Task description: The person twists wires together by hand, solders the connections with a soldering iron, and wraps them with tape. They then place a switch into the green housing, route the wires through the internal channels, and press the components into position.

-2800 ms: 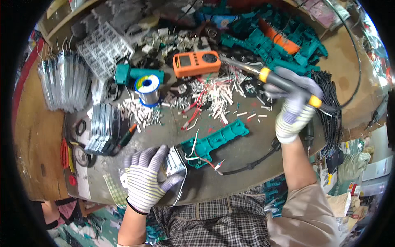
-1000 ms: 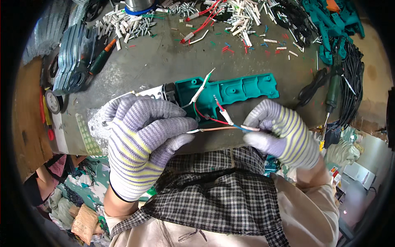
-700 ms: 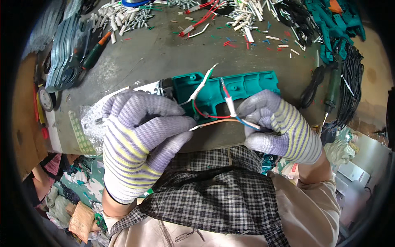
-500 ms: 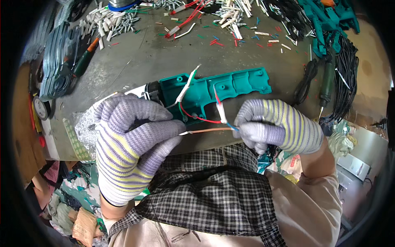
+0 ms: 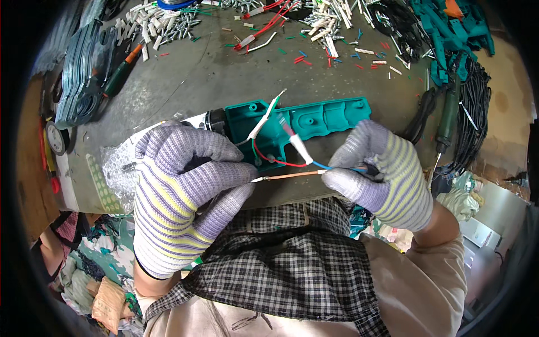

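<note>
An orange wire [image 5: 289, 176] is stretched almost level between the two gloved hands, just off the near edge of the workbench [image 5: 196, 84]. The left hand [image 5: 182, 191] pinches its bare end between thumb and forefinger, closed tight on it. The right hand [image 5: 382, 174] is closed on the other end, where a blue wire [image 5: 331, 166] also runs into the fingertips; whether it grips both wires or only one is hard to tell from here.

Just behind the wire lies a green plastic housing [image 5: 314, 121], long and flat, lying across the bench near its front edge. A red wire [image 5: 269, 160] loops out of it toward the hands, and two wires with white sleeves [image 5: 264, 118] stick up from its middle.

Farther back, short white sleeve pieces [image 5: 151, 25] and red and green wire scraps are scattered over the far part of the bench. A soldering iron [image 5: 449, 115] with a green handle lies toward the right edge beside a bundle of black cables [image 5: 477, 112]. A stack of grey metal parts [image 5: 81, 67] sits toward the left edge.
</note>
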### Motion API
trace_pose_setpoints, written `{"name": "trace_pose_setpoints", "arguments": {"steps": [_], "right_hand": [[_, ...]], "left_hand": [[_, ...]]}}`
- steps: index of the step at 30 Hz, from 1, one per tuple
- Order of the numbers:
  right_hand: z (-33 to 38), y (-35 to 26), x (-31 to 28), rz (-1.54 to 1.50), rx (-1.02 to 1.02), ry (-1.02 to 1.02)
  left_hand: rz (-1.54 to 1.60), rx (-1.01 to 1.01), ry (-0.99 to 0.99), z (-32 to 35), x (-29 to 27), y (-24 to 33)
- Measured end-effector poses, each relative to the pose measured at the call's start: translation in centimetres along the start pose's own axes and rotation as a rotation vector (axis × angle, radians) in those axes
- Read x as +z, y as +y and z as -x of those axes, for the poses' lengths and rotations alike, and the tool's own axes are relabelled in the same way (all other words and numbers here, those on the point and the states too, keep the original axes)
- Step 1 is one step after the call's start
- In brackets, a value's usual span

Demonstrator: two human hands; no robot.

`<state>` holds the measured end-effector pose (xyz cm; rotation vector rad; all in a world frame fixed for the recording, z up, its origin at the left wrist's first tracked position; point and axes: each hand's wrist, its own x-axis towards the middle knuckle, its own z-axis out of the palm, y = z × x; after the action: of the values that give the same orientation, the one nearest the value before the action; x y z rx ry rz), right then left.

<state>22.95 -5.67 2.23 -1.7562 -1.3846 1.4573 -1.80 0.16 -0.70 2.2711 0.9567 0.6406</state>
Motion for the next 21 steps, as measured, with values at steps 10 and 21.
{"name": "trace_pose_setpoints", "arguments": {"steps": [10,21], "right_hand": [[-2.3,0.7,0.6,-0.097,-0.092,-0.283],[-2.5,1.5,2.0,-0.343,0.034,-0.253]], "left_hand": [[-0.019,0.007,-0.029,-0.1,-0.1,-0.1],[0.086,-0.014,-0.019,0.2,-0.1,-0.5]]}}
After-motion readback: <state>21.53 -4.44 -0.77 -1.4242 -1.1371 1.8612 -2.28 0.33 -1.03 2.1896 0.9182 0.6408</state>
